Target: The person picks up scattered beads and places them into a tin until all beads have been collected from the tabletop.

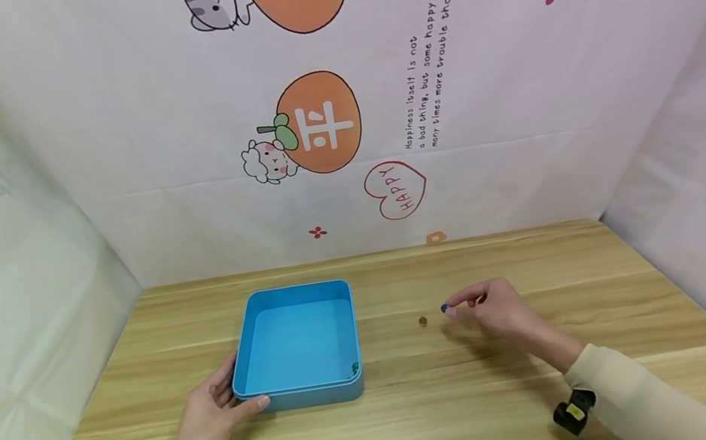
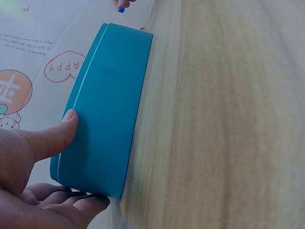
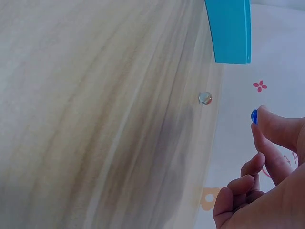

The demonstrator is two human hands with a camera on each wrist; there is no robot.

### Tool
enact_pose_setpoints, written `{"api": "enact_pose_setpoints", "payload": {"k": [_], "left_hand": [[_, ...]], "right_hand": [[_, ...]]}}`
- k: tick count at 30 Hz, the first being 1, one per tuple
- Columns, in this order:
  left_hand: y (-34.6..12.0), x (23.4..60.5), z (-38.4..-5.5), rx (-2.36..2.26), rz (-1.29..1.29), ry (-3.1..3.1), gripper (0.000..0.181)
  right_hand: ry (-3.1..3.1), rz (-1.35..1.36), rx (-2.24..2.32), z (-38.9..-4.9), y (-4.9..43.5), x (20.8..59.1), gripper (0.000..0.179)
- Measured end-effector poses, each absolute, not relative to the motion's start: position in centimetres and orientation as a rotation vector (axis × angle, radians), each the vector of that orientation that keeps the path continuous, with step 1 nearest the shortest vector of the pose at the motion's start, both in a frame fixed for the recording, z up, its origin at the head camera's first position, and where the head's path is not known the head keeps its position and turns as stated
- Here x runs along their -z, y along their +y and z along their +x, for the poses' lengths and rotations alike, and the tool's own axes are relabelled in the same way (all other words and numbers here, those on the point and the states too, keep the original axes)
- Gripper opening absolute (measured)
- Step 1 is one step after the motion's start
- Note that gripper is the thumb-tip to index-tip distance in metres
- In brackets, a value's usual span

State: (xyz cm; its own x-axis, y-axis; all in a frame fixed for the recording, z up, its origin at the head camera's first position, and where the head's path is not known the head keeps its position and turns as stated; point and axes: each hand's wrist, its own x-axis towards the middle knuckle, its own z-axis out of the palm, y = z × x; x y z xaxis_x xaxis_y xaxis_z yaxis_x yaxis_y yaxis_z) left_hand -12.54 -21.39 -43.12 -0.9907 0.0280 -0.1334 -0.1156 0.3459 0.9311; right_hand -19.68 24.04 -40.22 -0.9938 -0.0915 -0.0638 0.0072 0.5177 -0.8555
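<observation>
A blue square box (image 1: pixel 304 396), open at the top, stands on the wooden table. My left hand (image 1: pixel 207 413) holds its near left corner, the thumb (image 2: pixel 66 126) on the front wall and the fingers along the left side. In the box's near right corner lies a small green marble (image 1: pixel 355 367). Right of the box, my right hand (image 1: pixel 492 306) pinches a blue marble (image 3: pixel 254 116) between thumb and index finger, above the table. A clear glass marble (image 3: pixel 205 98) rests on the table between the box and my right hand.
The wooden table (image 1: pixel 464 416) meets a white printed backdrop (image 1: pixel 511 181) at its far edge, and white sheets hang on both sides. A black device (image 1: pixel 575 411) is strapped at my right wrist, over the pale sleeve.
</observation>
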Motion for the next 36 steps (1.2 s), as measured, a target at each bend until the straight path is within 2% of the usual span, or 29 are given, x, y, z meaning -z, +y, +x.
{"api": "enact_pose_setpoints", "payload": {"k": [36], "left_hand": [[-21.4, 43.1, -12.7, -1.715, -0.059, 2.487, 0.102]], "right_hand": [[2.698, -0.167, 1.469, -21.4, 20.5, 37.4, 0.019]]}}
